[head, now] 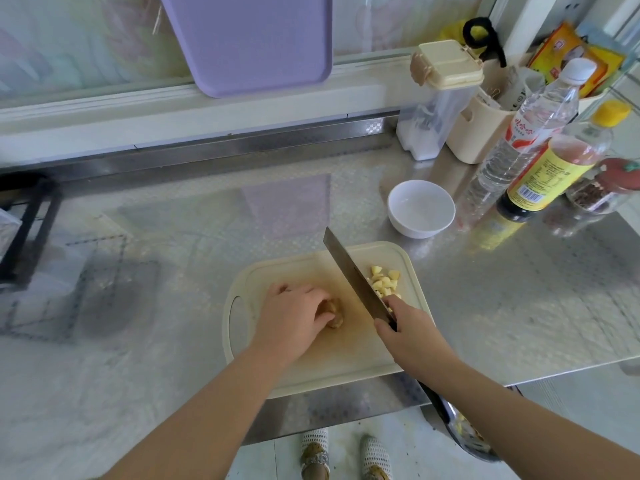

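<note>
Beyond the cutting board [311, 355]: white bowl [420, 231], bottles [512, 147]; left hand [294, 320] covers, perhaps, ginger [335, 315].

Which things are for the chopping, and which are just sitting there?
In use: left hand, brown lump it holds, right hand, cleaver, cream cutting board, pale chopped pieces.
Just sitting: white bowl, purple board, clear bottle, yellow-label bottle, spice jar, lidded container.

Steel counter [519, 306] with cutting board [346, 355], white bowl [415, 230], clear bottle [502, 161], sauce bottle [543, 174].
</note>
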Demonstrator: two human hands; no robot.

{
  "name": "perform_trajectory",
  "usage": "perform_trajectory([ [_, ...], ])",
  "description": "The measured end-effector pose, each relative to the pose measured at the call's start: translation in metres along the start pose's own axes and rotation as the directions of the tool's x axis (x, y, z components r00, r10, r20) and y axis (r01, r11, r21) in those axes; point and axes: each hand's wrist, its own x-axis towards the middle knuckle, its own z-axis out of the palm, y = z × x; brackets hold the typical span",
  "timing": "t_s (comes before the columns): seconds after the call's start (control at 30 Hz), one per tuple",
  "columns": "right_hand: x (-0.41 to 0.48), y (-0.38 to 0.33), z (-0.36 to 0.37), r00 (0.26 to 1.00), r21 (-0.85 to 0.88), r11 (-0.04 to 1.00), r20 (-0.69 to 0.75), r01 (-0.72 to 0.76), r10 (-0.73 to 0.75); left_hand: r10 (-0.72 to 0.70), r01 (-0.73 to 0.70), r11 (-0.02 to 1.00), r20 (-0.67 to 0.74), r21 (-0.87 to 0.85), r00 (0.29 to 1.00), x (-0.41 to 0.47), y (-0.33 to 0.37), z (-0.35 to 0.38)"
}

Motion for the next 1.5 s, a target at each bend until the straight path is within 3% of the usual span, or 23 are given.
perform_trajectory([
  [0.2, -0.010, -0.012, 0.007, 0.996, -0.114, 0.991, -0.038, 0.073, -0.077, -0.167, 0.165, 0.977, -0.003, -0.132, 0.986, -0.001, 0.010, 0.004],
  [0.47, -0.022, -0.018, 0.021, 0.998, -0.163, 0.984, 0.009, 0.066, -0.066, -0.350, 0.343, 0.903, 0.020, -0.259, 0.937, -0.008, 0.022, 0.016],
  [1.07, -0.021, -0.017, 0.042, 0.998, -0.241, 0.970, -0.027, 0.041, -0.049, -0.373, 0.359, 0.888, 0.009, -0.287, 0.928, -0.008, 0.026, 0.013],
  [1.5, -0.018, -0.022, 0.045, 0.998, -0.339, 0.941, 0.060, 0.020, 0.000, -0.344, 0.333, 0.897, 0.015, -0.292, 0.939, -0.009, 0.024, 0.015],
])
